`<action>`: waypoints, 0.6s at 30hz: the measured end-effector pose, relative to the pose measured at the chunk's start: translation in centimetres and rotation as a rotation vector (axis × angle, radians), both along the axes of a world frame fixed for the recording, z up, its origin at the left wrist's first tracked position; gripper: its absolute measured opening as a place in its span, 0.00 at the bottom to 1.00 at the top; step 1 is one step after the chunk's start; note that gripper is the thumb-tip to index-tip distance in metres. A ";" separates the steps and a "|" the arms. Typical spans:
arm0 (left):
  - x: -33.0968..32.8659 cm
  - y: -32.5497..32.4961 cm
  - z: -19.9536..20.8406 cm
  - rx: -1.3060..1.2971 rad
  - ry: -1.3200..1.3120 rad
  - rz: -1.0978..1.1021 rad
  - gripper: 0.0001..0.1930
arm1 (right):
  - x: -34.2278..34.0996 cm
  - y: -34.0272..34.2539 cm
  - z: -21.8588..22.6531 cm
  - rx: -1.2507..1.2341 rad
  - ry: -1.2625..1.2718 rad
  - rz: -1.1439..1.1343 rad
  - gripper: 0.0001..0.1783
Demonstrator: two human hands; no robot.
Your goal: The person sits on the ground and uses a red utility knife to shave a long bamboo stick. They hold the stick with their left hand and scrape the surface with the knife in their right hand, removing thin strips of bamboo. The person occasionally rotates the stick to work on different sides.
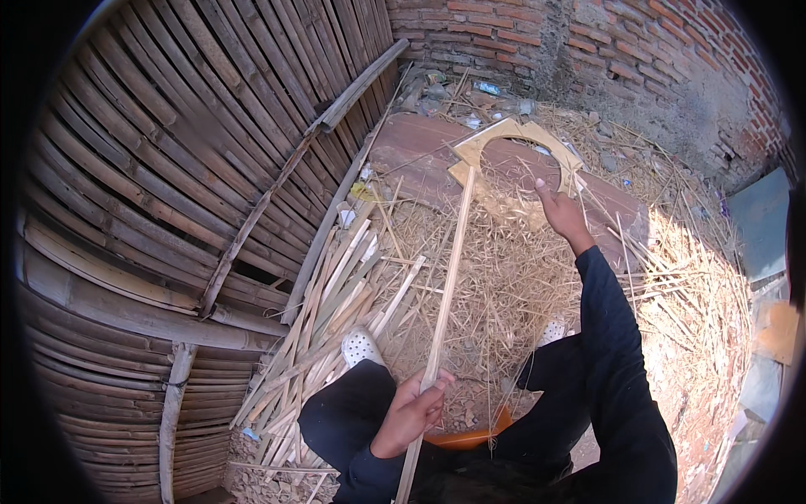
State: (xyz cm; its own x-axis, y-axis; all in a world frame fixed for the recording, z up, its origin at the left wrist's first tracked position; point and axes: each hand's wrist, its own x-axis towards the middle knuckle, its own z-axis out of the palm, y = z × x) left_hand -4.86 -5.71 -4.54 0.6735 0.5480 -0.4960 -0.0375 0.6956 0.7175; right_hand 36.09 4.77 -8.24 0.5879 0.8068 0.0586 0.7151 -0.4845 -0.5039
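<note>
A long, pale bamboo strip (449,286) slants from my lap up to a flat wooden frame. My left hand (416,412) is closed around its lower part. The light-coloured frame (510,128) has a large round opening and angular outer corners. It lies over a reddish-brown board (416,151), and the strip's far end meets its left corner. At the frame's right side, my right hand (564,217) is closed on its edge, thumb toward the opening; the other fingers are partly hidden. Shavings blend with the frame's near side.
Split bamboo strips (336,294) lie piled left of my white dotted shoe (361,346). A bamboo slat wall (193,151) rises at left, a brick wall (504,34) behind. Straw-like shavings (495,277) cover the ground. Something orange (470,438) sits between my legs.
</note>
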 end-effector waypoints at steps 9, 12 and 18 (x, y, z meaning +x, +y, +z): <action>0.8 1.2 1.6 0.043 0.022 0.083 0.12 | -18.0 -7.8 2.9 0.108 -0.175 0.891 0.33; 1.0 0.5 1.0 0.038 0.045 0.065 0.12 | -17.1 -5.9 2.9 0.147 -0.158 0.732 0.33; 1.2 1.0 1.3 0.042 0.100 0.076 0.13 | -18.6 -7.0 2.2 -0.010 -0.172 0.876 0.37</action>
State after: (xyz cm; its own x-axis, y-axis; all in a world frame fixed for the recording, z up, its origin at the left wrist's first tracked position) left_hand -3.63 -4.76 -3.25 0.5776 0.6172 -0.5342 -0.0162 0.6630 0.7484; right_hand 17.46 -2.21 -6.08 -0.2566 0.9632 0.0797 0.8961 0.2680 -0.3538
